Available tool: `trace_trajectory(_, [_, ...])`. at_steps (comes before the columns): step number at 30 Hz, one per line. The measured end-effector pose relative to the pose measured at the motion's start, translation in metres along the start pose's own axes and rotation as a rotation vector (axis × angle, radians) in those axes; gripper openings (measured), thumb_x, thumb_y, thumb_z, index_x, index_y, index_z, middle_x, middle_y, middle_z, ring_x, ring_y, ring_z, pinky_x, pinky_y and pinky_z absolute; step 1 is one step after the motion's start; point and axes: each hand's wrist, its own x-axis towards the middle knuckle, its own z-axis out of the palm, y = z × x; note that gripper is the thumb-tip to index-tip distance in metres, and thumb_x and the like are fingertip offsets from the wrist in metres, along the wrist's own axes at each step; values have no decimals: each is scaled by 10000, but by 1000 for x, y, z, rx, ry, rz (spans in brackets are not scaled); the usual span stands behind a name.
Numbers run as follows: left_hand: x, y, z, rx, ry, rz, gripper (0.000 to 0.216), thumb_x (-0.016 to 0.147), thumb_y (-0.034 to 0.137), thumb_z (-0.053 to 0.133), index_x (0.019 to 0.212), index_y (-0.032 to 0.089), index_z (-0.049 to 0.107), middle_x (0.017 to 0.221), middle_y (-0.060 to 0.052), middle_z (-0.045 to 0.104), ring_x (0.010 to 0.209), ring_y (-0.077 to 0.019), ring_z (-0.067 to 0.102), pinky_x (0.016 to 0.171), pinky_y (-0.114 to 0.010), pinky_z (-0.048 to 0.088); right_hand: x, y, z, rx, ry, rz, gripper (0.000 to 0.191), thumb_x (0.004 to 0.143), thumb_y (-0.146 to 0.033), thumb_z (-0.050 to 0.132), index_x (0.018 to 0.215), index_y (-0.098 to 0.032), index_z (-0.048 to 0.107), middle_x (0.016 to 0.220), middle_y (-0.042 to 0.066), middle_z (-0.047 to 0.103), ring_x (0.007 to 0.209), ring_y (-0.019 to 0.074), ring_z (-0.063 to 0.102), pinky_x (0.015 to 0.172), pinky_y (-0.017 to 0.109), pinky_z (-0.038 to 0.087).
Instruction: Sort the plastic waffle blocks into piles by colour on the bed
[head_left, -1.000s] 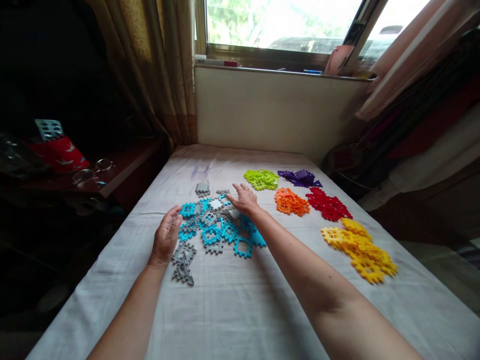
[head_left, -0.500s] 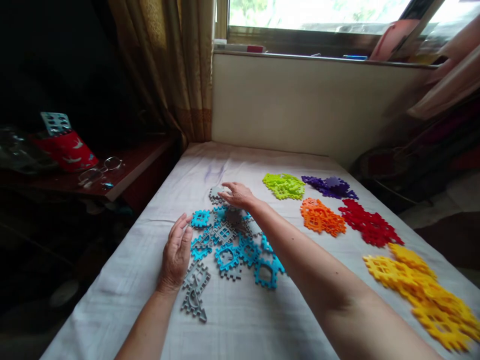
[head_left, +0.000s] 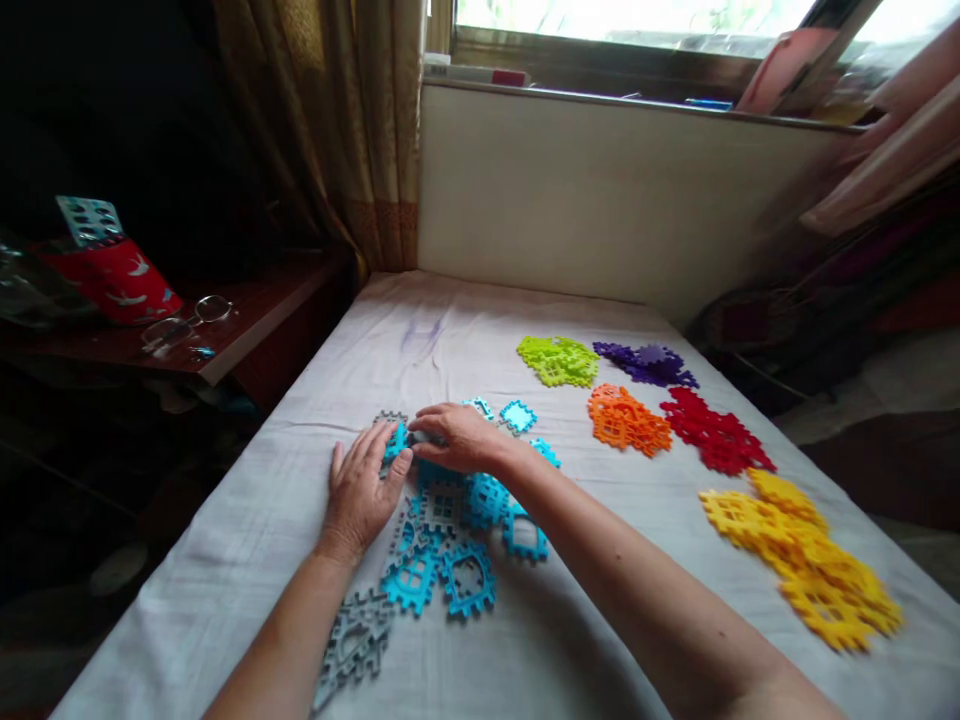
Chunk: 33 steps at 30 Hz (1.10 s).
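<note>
A mixed heap of blue [head_left: 469, 577] and grey toothed plastic tiles [head_left: 352, 640] lies on a white cloth-covered table [head_left: 480, 330]. My left hand [head_left: 364, 490] rests flat on the cloth at the heap's left edge, fingers stretched out and touching a blue tile. My right hand [head_left: 459, 438] lies palm down over the heap's far side, fingers bent onto grey and blue tiles beside my left fingertips. What is under its fingers is hidden.
Sorted piles lie to the right: lime green [head_left: 559, 360], purple [head_left: 646, 364], orange [head_left: 627, 420], red [head_left: 716, 444], yellow [head_left: 806, 556]. A side shelf [head_left: 225, 335] at left holds glasses [head_left: 184, 325] and a red pouch [head_left: 112, 280]. Curtains and a window sill stand behind.
My right hand has pulled back from the far grey tiles toward my left hand, dragging tiles nearer. My left hand has flattened onto the heap's edge. The camera has shifted.
</note>
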Motion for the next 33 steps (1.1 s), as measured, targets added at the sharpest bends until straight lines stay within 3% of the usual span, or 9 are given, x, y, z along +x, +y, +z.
trace_trajectory(4, [6, 1, -4, -47, -57, 39, 479, 939, 539, 426, 1237, 244, 657, 1310, -99, 681, 1255, -274, 595, 1172, -537, 324, -51, 2, 4, 0, 233, 97, 335, 915, -370, 656, 1231, -267, 692, 1340, 95, 660, 1249, 253, 589, 1082, 491, 398])
trace_trajectory(7, [9, 4, -9, -173, -30, 2, 444, 905, 534, 481, 1145, 230, 698, 1210, -88, 719, 1171, -250, 636, 1089, -416, 445, -90, -2, 6, 60, 383, 161, 328, 930, -377, 626, 1214, -229, 698, 1306, 120, 676, 1209, 245, 616, 1054, 450, 445])
trace_trajectory(13, [12, 7, -11, -475, 105, -182, 410, 799, 530, 625, 1031, 207, 726, 1117, -85, 730, 1127, -263, 639, 1063, -400, 453, -142, -66, 36, 67, 274, -30, 508, 894, -572, 634, 1310, -280, 643, 1426, 95, 599, 1377, 279, 471, 1152, 508, 334])
trace_trajectory(19, [15, -10, -18, -694, 211, -305, 544, 893, 602, 415, 1157, 178, 630, 1180, -132, 696, 1104, -210, 660, 928, -343, 533, -140, -114, 70, -22, 191, -98, 744, 794, -740, 651, 1404, -321, 569, 1546, 128, 465, 1476, 328, 326, 1213, 599, 155])
trace_trajectory(22, [13, -20, -32, -785, 215, -354, 554, 908, 601, 349, 1167, 189, 612, 1241, -158, 676, 1127, -209, 663, 931, -360, 543, -121, -124, 74, -95, 156, -140, 592, 861, -678, 620, 1349, -341, 610, 1533, 101, 484, 1470, 315, 338, 1216, 605, 140])
trace_trajectory(24, [11, -25, -41, -817, 202, -369, 579, 904, 627, 325, 1166, 197, 612, 1253, -165, 670, 1138, -216, 662, 938, -376, 546, -104, -125, 70, -138, 184, -71, 401, 938, -539, 590, 1264, -318, 664, 1512, 88, 513, 1459, 297, 360, 1219, 592, 141])
trace_trajectory(26, [9, -28, -45, -825, 178, -366, 609, 894, 658, 325, 1178, 200, 609, 1269, -165, 663, 1157, -224, 656, 954, -389, 542, -89, -121, 60, -157, 256, 72, 289, 984, -399, 538, 1208, -295, 687, 1494, 84, 535, 1441, 279, 388, 1214, 580, 159])
trace_trajectory(29, [6, -26, -42, -798, 128, -328, 639, 850, 696, 428, 1202, 194, 611, 1304, -160, 651, 1219, -252, 621, 1024, -425, 501, -81, -104, 43, -137, 375, 267, 300, 1002, -339, 484, 1225, -284, 677, 1472, 84, 559, 1400, 268, 435, 1194, 554, 213])
trace_trajectory(33, [2, -13, -31, -660, 43, -207, 650, 730, 662, 663, 1199, 212, 649, 1385, -133, 613, 1358, -299, 506, 1180, -469, 342, -106, -59, 28, -143, 480, 480, 357, 975, -372, 527, 1298, -273, 643, 1506, 99, 519, 1427, 307, 393, 1191, 556, 211])
